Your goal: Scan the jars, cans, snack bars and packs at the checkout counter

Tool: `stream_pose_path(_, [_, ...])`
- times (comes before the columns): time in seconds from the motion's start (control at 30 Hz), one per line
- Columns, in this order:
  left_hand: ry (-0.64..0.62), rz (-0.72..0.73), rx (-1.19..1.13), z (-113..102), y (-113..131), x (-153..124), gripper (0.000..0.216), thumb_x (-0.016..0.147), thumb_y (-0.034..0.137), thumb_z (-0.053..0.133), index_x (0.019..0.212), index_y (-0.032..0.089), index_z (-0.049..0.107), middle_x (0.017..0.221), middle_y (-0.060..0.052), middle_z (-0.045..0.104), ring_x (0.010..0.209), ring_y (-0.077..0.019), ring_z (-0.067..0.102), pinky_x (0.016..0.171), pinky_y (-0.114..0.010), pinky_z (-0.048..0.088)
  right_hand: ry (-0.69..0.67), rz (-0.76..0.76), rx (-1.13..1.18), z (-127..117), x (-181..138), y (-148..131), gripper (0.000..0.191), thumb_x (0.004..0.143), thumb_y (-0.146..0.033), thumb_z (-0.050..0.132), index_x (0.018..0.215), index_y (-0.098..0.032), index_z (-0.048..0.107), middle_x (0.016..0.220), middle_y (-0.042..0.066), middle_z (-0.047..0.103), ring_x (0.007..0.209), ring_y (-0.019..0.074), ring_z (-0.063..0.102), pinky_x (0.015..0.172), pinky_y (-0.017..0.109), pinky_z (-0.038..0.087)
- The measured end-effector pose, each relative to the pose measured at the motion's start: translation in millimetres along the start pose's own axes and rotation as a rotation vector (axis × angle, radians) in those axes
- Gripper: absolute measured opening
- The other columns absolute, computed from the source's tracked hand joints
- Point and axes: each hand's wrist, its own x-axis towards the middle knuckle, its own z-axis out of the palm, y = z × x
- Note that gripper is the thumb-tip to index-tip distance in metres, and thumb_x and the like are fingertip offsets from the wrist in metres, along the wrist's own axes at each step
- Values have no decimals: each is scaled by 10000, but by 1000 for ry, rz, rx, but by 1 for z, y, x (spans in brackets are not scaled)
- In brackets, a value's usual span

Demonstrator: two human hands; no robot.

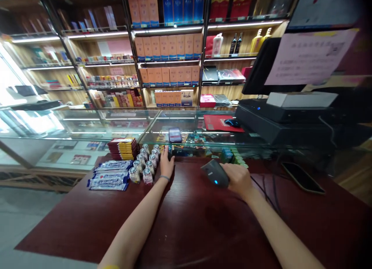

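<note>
In the head view my right hand is wrapped round a dark grey barcode scanner with a small blue light, held over the dark red-brown counter. The scanner's head points left. My left hand reaches forward with its fingers stretched out, beside two rows of small clear jars with silver lids. A small dark thing shows by its fingertips; whether they touch it I cannot tell. Left of the jars lie several blue-and-white packets, with stacked dark red and yellow packs behind them.
A glass display case runs behind the counter, bearing a small screen, a red mat and a mouse. At right are a phone, cables and a monitor. Lit shelves hold orange boxes.
</note>
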Motion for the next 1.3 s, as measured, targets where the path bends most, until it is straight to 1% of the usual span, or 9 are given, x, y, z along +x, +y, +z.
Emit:
stream_pose_path(0.13, [54, 19, -53, -1, -2, -1, 491, 772, 121, 672, 1248, 213, 599, 1297, -128, 549, 1334, -295, 436, 1208, -479, 239, 7, 9, 119, 1, 5, -28, 292, 858, -215, 505, 1101, -128, 642, 806, 84, 736, 694, 203, 701, 648, 305, 497])
stream_pose_path(0.3, [106, 65, -7, 0, -8, -1, 334, 801, 126, 649, 1125, 202, 616, 1162, -108, 576, 1210, -280, 503, 1133, -476, 334, -133, 162, 274, 3, 5, -53, 412, 760, -202, 549, 1166, -150, 599, 828, 74, 755, 683, 217, 720, 618, 285, 491])
stream_pose_path(0.43, [88, 102, 66, 1, -10, -1, 278, 854, 135, 590, 1126, 187, 604, 1143, -109, 590, 1148, -258, 532, 1072, -444, 383, -238, 262, 450, 4, 3, -62, 327, 709, -157, 544, 1027, -212, 599, 780, 32, 741, 705, 225, 732, 579, 262, 471])
stream_pose_path(0.5, [44, 78, -32, 2, -9, -2, 287, 868, 175, 601, 1154, 194, 602, 1147, -98, 600, 1117, -238, 547, 1040, -406, 410, -278, 322, 524, 4, 2, -64, 275, 711, -147, 550, 966, -238, 592, 820, 27, 743, 753, 221, 734, 615, 256, 486])
stream_pose_path(0.6, [-108, -96, -349, 4, -5, -5, 391, 897, 303, 619, 1277, 222, 569, 1098, -68, 627, 975, -188, 591, 894, -325, 483, -341, 363, 582, 5, 1, -65, 284, 729, -141, 554, 989, -248, 596, 947, 38, 740, 862, 220, 725, 700, 265, 511])
stream_pose_path(0.8, [-354, -453, -820, 5, 8, -10, 612, 854, 366, 714, 1425, 284, 512, 1183, -69, 660, 918, -144, 616, 714, -217, 488, -584, 394, 355, 6, -1, -60, 429, 708, -185, 620, 1130, -247, 567, 917, 43, 766, 843, 303, 748, 649, 310, 488])
stream_pose_path(0.93, [-378, -485, -842, 3, 5, -9, 639, 843, 344, 734, 1440, 298, 510, 1255, -84, 656, 962, -161, 635, 711, -220, 504, -654, 392, 237, 1, 1, -58, 480, 729, -225, 649, 1192, -247, 524, 919, 42, 777, 834, 320, 751, 629, 317, 458])
stream_pose_path(1.1, [-437, -475, -861, 6, -4, -6, 678, 837, 368, 740, 1458, 290, 482, 1263, -106, 651, 950, -167, 648, 763, -270, 530, -683, 363, 213, -3, 4, -60, 368, 728, -224, 656, 1082, -241, 555, 916, 56, 782, 863, 322, 750, 618, 307, 423])
stream_pose_path(1.3, [-383, -471, -838, 4, 6, -8, 657, 804, 362, 766, 1412, 283, 530, 1227, -92, 659, 932, -165, 642, 702, -243, 524, -662, 384, 231, -7, 8, -61, 420, 740, -225, 640, 1146, -245, 535, 891, 27, 779, 817, 310, 753, 595, 301, 394])
